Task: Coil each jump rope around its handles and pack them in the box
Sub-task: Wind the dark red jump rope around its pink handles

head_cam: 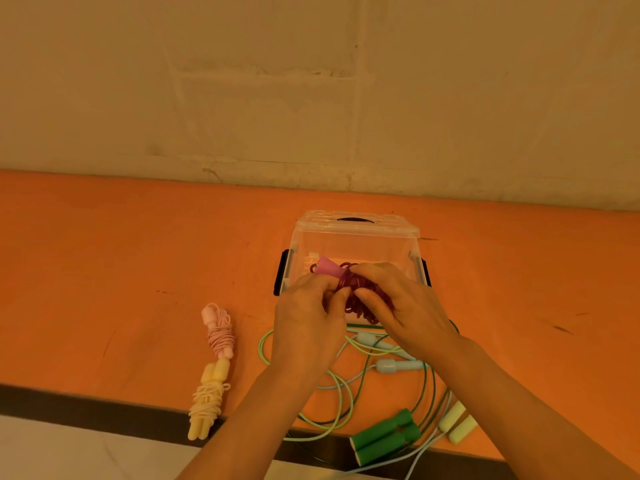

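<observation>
Fingers of the left hand (pixel 308 320) and the right hand (pixel 398 306) curl around one object — the magenta jump rope (pixel 353 289), held at centre frame just above the near rim of the clear box (pixel 349 240). One pink handle end (pixel 329 266) projects up and to the left from between the hands; the cord is bunched in dense loops against it. Both hands grip the bundle; neither is free.

Handling, judged from appearance:
- Cord: thin, flexible, springy plastic. Loops will likely loosen if released, so keep pressure on the wraps until the bundle sits inside the box.
- Handles: rigid and light, apparently smooth. Take hold across the handles with the coils trapped under the fingers, not by the cord alone.
- Weight: low. One hand should carry the bundle.

Remaining items:
- Lower left of the frame: a coiled pink rope (pixel 220 336) and a coiled yellow rope (pixel 207 400) lie end to end on the orange counter (pixel 104 271).
- Lower centre and lower right: uncoiled cords lie tangled — green handles (pixel 384 436), pale blue handles (pixel 388 355) and pale yellow handles (pixel 457 424). Separate the cords before winding; pulling a single loop may drag the others.
</observation>
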